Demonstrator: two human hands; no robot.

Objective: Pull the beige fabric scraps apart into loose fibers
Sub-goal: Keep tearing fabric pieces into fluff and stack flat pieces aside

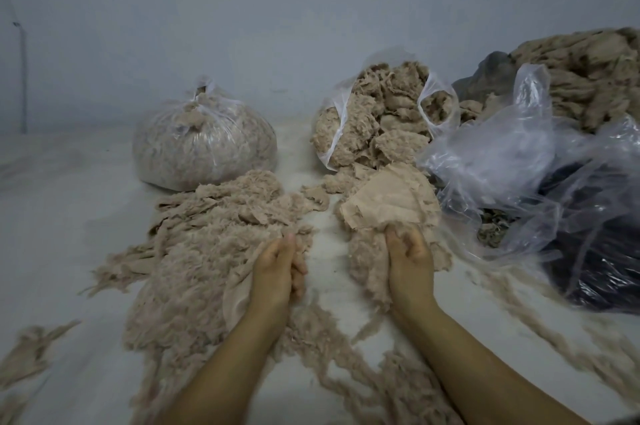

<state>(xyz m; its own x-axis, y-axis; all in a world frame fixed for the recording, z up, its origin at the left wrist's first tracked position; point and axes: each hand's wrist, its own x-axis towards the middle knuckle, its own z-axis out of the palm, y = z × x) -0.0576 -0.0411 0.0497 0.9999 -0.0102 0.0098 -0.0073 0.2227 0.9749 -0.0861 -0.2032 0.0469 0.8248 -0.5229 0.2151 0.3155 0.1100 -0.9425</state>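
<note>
Head view: left hand (278,263) at 7 o'clock, fingers curled into loose fiber pile (214,244). Right hand (408,256) at 5 o'clock, pinching beige fabric scrap (388,199). Open bag of scraps (377,116) at 1 o'clock.

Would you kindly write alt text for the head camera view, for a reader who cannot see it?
A person's left hand rests on a pile of loose beige fibers while the right hand grips a beige fabric scrap. Behind stand a tied clear bag of fibers, an open bag of scraps and crumpled plastic.
</note>
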